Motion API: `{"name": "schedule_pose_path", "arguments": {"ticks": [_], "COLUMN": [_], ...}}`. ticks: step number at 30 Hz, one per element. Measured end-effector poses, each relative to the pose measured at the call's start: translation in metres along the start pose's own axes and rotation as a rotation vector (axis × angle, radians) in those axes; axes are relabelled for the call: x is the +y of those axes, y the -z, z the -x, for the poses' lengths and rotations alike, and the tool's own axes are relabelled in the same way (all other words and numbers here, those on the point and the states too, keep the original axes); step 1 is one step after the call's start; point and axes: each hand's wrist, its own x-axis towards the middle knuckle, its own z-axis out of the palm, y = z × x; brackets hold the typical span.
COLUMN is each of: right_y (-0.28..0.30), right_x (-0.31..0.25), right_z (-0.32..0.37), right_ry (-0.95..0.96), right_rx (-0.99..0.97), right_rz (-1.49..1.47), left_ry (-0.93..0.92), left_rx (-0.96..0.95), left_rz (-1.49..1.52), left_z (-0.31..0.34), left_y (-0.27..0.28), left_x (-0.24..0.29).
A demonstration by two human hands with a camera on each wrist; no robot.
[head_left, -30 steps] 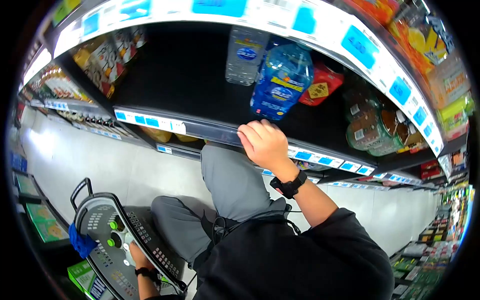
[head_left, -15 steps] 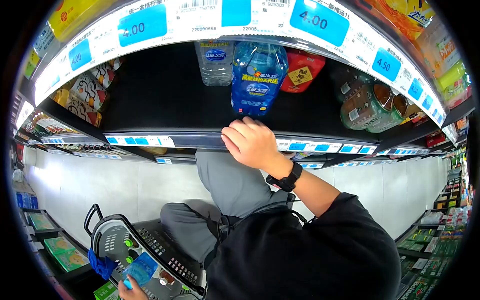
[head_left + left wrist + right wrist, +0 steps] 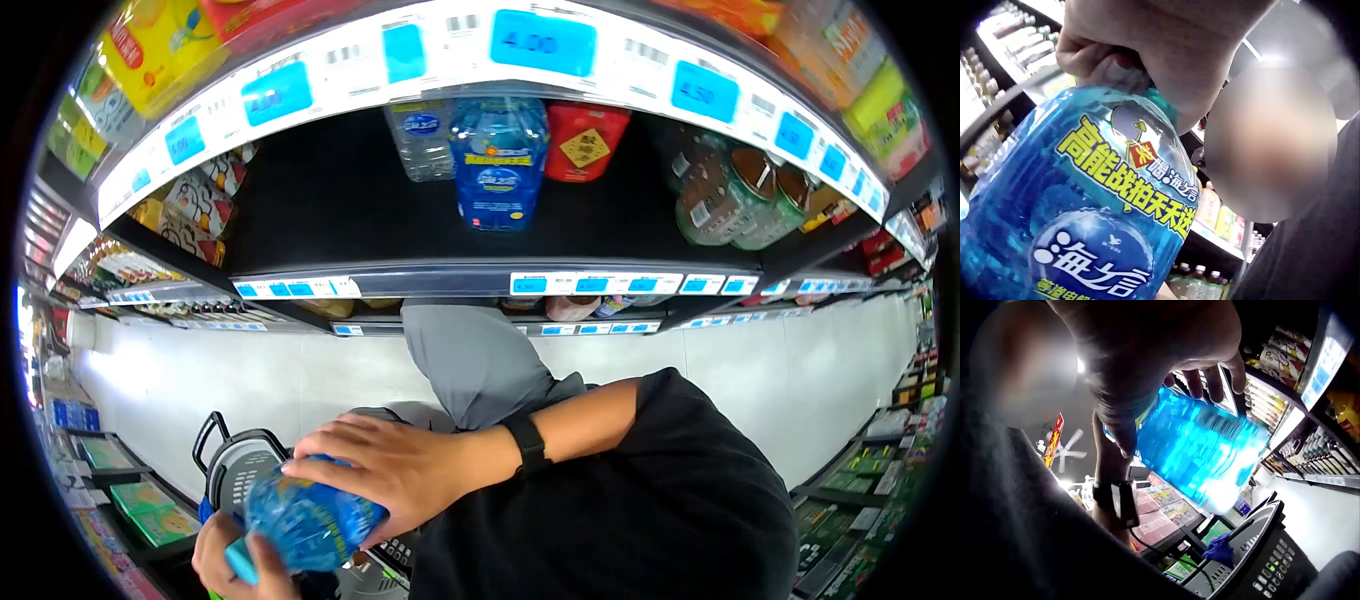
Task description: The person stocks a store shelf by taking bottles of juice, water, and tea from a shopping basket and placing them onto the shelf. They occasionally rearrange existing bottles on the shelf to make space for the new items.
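Note:
A blue bottle (image 3: 315, 515) lies tilted above the basket (image 3: 250, 462), its cap toward the lower left. My left hand (image 3: 240, 560) grips it at the cap and neck; in the left wrist view that hand (image 3: 1147, 50) is curled round the top of the bottle (image 3: 1085, 200). Across the bottle's body my right hand (image 3: 400, 465) holds it from above, and the right wrist view shows the fingers (image 3: 1213, 384) bent over the blue bottle (image 3: 1197, 447). Another blue bottle (image 3: 498, 165) stands upright on the shelf, between a clear bottle (image 3: 422, 140) and a red package (image 3: 585, 142).
The shelf (image 3: 350, 215) runs across the front under a row of price labels (image 3: 545, 42). Brown drink bottles (image 3: 715, 200) stand at its right. A blue cloth (image 3: 1219, 550) hangs at the basket's rim. Pale floor (image 3: 720, 365) lies below the shelf.
My right hand has left the shelf edge and moved down left onto the bottle. The left hand has raised that bottle from inside the basket. The head view has shifted.

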Motion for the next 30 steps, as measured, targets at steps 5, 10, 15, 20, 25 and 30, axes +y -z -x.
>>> {"name": "schedule_pose_path", "arguments": {"ticks": [5,10,15,20,25,30], "right_y": [0.004,0.055,0.087,0.108,0.127,0.131], "right_x": [0.010,0.004,0.000,-0.007,-0.021,-0.032], "right_z": [0.025,0.034,0.053,0.071,0.072,0.066], "right_ry": [-0.110,-0.158,-0.416,-0.474,-0.492,-0.463], "right_rx": [0.299,0.484,0.768,0.857,0.861,0.998], "right_rz": [-0.038,0.047,-0.482,-0.562,-0.396,-0.035], "left_ry": [-0.217,-0.198,0.129,0.447,0.274,-0.074], "left_rx": [-0.095,-0.199,-0.669,-1.001,-0.810,-0.487], "left_rz": [0.166,0.586,1.128,1.391,1.348,0.904], "left_z": [-0.059,-0.078,-0.046,-0.027,-0.020,-0.022], "left_y": [-0.063,-0.109,-0.176,-0.201,-0.219,-0.229], "left_x": [0.108,0.107,0.116,0.155,0.168,0.182]}}
